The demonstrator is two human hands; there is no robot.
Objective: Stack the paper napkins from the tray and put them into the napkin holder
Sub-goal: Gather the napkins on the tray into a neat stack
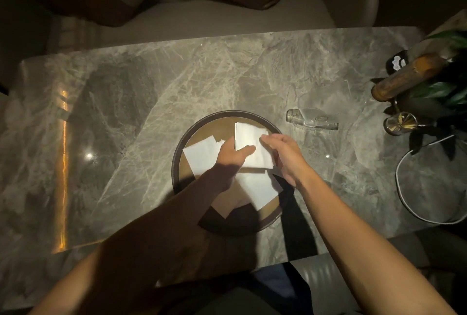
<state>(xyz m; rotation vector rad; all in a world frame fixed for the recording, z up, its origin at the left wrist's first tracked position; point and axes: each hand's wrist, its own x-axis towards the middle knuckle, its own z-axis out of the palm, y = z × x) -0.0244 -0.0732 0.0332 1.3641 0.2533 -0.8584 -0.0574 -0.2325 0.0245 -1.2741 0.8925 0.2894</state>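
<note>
A round dark-rimmed tray [199,122] sits on the marble table, with several white paper napkins scattered in it. My left hand [231,155] grips the near-left edge of a napkin stack [249,138] at the tray's far side, thumb on top. My right hand [284,154] touches the same stack's right edge with curled fingers. One napkin [202,154] lies to the left, partly under my left hand. Another napkin [257,188] lies nearer me between my forearms. A clear napkin holder [312,119] stands just right of the tray.
The grey marble table [156,102] extends far to the left. At the right edge stand a plant in a pot [434,87], a small metal cup of toothpicks [400,122] and a looping white cable [404,188]. Cushioned seats lie beyond the far edge.
</note>
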